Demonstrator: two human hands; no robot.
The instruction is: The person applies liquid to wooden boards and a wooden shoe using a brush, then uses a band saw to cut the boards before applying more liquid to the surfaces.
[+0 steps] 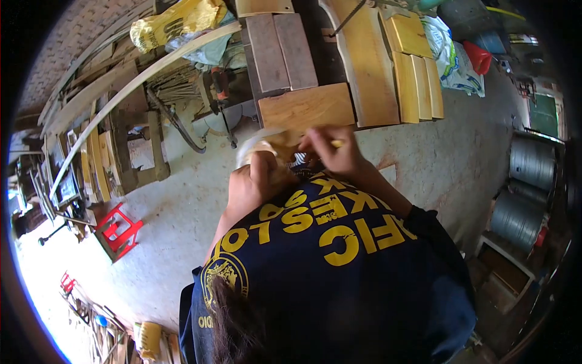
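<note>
My left hand (257, 176) is closed in a fist at chest height, gripping a crumpled pale yellow and white bag-like item (267, 144). Close by, my right hand (334, 148) has its fingers curled and is slightly blurred. A small yellow bit (337, 144) shows at its fingers, too small to name. Between the hands lies a dark patch with white stripes (299, 159), partly covered. Just beyond them is the near end of a bench, where a light brown wooden board (308, 109) lies crosswise.
Two grey-brown planks (282, 51), a long live-edge slab (367, 67) and yellowish wood blocks (415, 67) lie on the bench. An orange-and-black power tool (219, 85) is to the left. A red stool (118, 230) stands lower left, metal drums (518, 218) at right.
</note>
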